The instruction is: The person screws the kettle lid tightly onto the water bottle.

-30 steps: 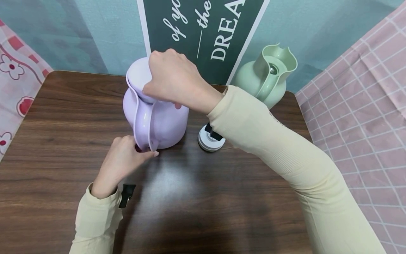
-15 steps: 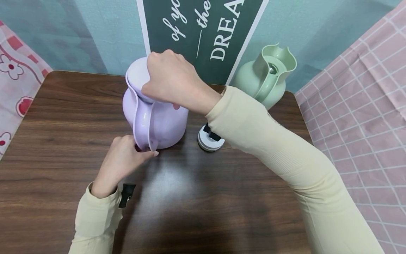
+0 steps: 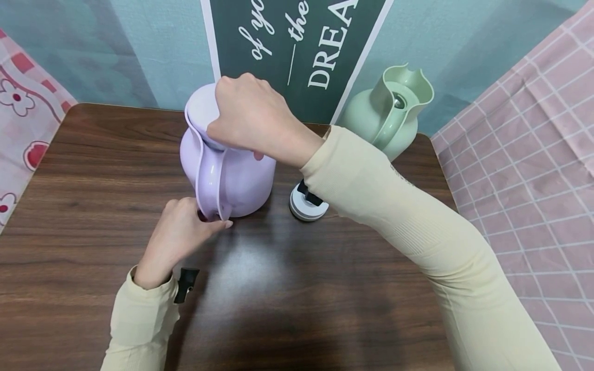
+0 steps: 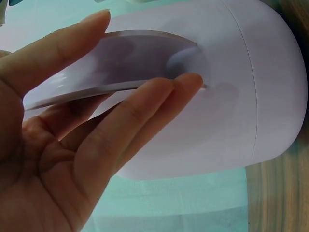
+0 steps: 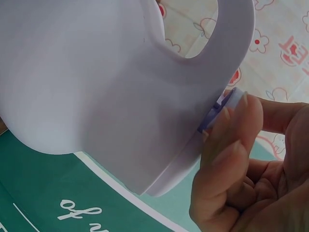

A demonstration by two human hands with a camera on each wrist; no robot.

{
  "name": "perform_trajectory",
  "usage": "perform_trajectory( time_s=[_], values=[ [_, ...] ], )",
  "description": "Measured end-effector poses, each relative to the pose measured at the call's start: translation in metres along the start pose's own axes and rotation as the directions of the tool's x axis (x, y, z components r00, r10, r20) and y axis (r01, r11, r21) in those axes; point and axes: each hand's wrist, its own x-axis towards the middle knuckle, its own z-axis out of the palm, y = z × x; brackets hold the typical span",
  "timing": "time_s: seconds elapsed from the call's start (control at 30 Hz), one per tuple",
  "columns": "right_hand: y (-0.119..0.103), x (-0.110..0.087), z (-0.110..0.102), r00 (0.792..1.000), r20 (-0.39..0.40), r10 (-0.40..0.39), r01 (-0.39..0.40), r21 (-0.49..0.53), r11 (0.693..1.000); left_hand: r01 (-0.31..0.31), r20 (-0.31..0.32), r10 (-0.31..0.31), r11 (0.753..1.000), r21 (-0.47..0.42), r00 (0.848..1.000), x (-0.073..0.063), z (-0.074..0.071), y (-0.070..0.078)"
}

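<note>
A lilac vacuum jug [image 3: 246,180] stands upright on the wooden table, its handle facing the person. My left hand [image 3: 181,234] holds the lower part of that handle [image 4: 140,58], thumb on one side and fingers on the other in the left wrist view. Over the jug's top, my right hand [image 3: 252,116] has its fingers curled at the round lid [image 3: 202,111]. The right wrist view shows those fingertips pinching a bluish-purple edge piece [image 5: 217,113] of the lid at the rim. From the head view, the right hand covers part of the lid.
A green jug [image 3: 380,116] with an open top stands at the back right. A white round lid-like piece [image 3: 306,208] lies on the table [image 3: 301,299], partly under the right forearm. Behind the lilac jug is a dark green lettered board [image 3: 283,51].
Nearly nothing differs. The right hand has shifted very slightly left over the lid; the left hand and the jug stay in place.
</note>
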Motion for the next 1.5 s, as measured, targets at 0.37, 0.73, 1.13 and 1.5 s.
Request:
perform_trajectory(
  time_s=[0.37,0.73,1.13,1.5],
  values=[
    [-0.002,-0.009,-0.006,1.0,0.0,-0.006,0.006,-0.021,1.0,0.015,0.025,-0.015,1.0,0.012,1.0,0.0,-0.001,0.001],
    [-0.003,-0.017,-0.012,0.999,0.012,0.034,-0.034,-0.02,0.999,0.02,0.026,-0.021,0.999,0.026,0.999,0.0,-0.001,0.002],
    [-0.005,-0.026,-0.016,0.998,0.029,0.053,-0.052,-0.035,0.998,-0.017,-0.011,0.017,1.0,0.021,1.0,-0.003,0.002,0.0],
    [0.001,-0.027,-0.017,0.998,0.055,0.039,-0.039,-0.002,0.999,-0.041,-0.051,0.042,0.999,0.032,0.998,-0.006,0.005,0.001]
  ],
)
